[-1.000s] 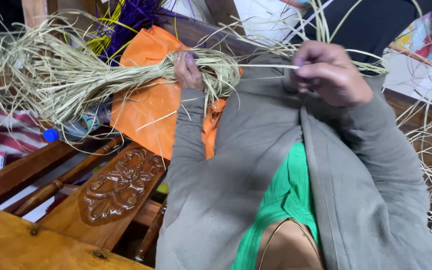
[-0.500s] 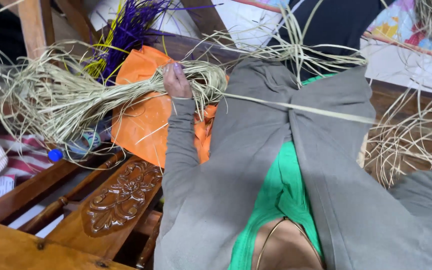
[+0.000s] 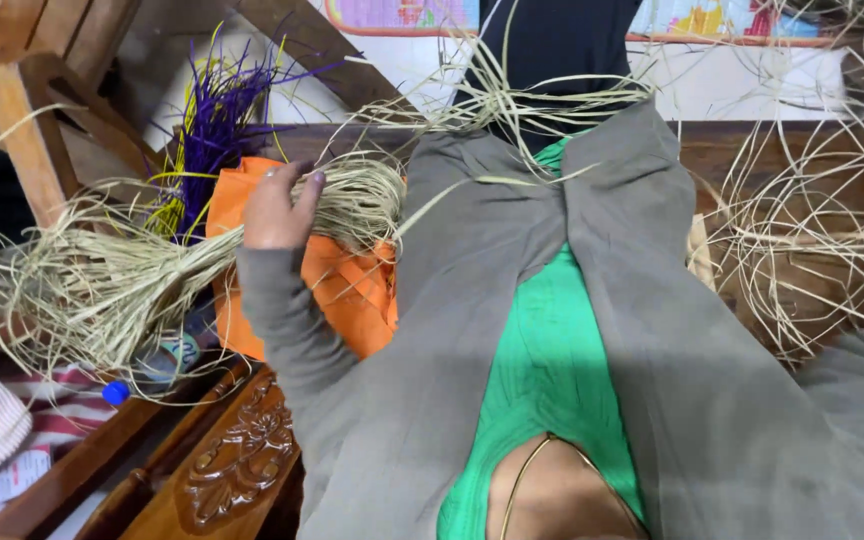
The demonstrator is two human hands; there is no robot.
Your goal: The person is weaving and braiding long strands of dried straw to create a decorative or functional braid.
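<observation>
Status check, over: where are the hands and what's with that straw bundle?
Left hand gripping the pale straw bundle on the orange cloth. Right hand out of view. Purple fibres behind; loose strands at right.

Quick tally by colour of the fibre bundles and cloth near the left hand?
Pale straw bundle, held by the left hand: 1
Purple and yellow bundle: 1
Orange cloth: 1
Loose pale strands at right: 1 heap
Total: 4
</observation>
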